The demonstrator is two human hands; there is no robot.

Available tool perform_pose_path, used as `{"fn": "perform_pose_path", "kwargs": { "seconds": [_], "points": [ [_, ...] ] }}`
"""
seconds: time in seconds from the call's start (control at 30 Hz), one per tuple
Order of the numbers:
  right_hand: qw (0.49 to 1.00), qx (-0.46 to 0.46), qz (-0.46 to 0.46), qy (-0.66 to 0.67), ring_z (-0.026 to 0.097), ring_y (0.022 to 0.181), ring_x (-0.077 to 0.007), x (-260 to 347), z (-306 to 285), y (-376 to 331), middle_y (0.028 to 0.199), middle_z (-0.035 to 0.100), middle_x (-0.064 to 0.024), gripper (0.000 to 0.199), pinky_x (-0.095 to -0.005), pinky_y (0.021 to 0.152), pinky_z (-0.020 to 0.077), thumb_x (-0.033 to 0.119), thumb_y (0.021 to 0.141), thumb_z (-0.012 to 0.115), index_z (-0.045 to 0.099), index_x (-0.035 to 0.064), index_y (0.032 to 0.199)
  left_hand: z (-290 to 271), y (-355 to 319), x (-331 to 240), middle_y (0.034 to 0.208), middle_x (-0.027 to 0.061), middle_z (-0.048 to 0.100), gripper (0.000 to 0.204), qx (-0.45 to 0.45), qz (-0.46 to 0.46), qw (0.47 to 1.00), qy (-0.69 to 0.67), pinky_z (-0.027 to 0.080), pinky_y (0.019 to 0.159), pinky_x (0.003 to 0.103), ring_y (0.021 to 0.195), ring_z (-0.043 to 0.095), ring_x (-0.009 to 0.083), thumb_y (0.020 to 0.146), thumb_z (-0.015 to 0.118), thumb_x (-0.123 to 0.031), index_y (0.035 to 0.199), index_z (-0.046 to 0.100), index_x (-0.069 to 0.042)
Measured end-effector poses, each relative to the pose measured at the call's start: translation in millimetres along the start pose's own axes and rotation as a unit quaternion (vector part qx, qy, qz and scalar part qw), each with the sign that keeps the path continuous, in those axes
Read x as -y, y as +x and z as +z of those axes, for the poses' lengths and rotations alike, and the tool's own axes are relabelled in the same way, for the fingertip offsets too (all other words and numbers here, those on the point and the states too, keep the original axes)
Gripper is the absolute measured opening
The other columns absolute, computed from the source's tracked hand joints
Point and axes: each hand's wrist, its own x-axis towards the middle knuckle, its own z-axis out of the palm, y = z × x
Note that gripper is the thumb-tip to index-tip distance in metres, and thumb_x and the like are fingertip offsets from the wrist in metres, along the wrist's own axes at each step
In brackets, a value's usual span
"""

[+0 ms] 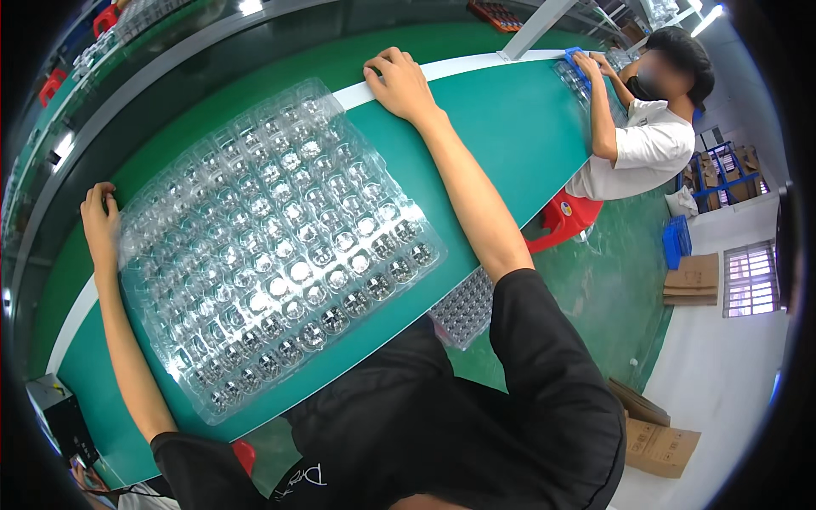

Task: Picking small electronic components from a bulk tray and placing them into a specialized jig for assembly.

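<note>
Looking down from the head view: clear plastic blister tray (276, 242), loaded with small round parts, lying flat and slantwise on the green bench top (510, 127), left hand (100, 217) curled onto its far-left corner, right hand (399, 83) resting palm-down and grasping nothing at the bench's white edge, just beyond the tray's upper corner. Best handled, by judgement, kept level and supported at both ends, since a flimsy tray would likely sag and spill. Second tray (463, 310) poking out under the bench edge near the lap; a co-worker (650, 127) busy well apart at the far end.
</note>
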Motion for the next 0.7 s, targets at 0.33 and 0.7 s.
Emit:
{"fn": "perform_pose_path", "kwargs": {
  "seconds": [0.33,0.7],
  "points": [
    [1.000,-0.003,-0.006,-0.003,0.060,0.103,-0.0304,-0.3,-0.1,-0.4,0.105,0.063,-0.0108,0.021,-0.0433,0.089,0.0482,0.024,0.091,0.063,0.076,0.0088,0.098,-2.6,-0.7,-5.6,0.103,0.0129,0.064,0.015,-0.001,0.001,1.000,0.003,0.046,0.088,0.042,0.098,0.058,0.0345,0.097,0.052,-0.008,0.107,0.062,-0.003],
    [1.000,0.000,-0.005,-0.001,0.060,0.103,-0.0305,0.4,-2.1,0.9,0.106,0.063,-0.0107,0.021,-0.0437,0.089,0.0480,0.024,0.092,0.063,0.075,0.0084,0.098,-3.3,0.3,-8.4,0.102,0.0131,0.063,0.014,0.000,0.000,1.000,0.006,0.045,0.088,0.042,0.097,0.057,0.0343,0.096,0.052,-0.008,0.105,0.061,-0.002]
  ]
}}
